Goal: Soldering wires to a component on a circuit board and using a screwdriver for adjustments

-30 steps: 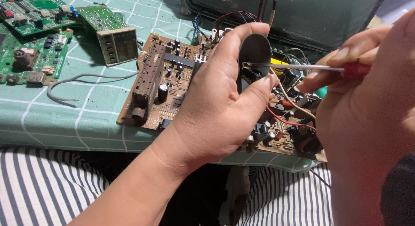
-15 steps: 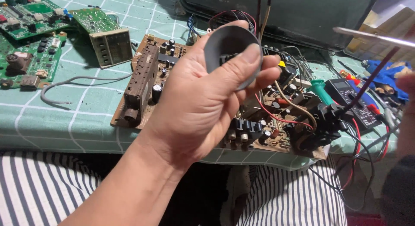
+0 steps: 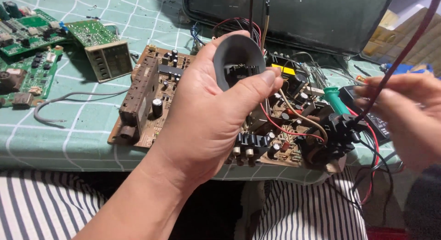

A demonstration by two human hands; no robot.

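A dark television set stands at the back of the desk. In front of it lies a brown circuit board. Above that board, the left hand has its grip closed around a grey rubber cup. Right of the board, the right hand pinches a dark red cable.

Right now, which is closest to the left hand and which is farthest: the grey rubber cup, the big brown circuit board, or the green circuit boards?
From the left hand:
1. Grey rubber cup, held in its fingers.
2. Big brown circuit board, on the table just beneath and behind the hand.
3. Green circuit boards, far off at the table's left edge.
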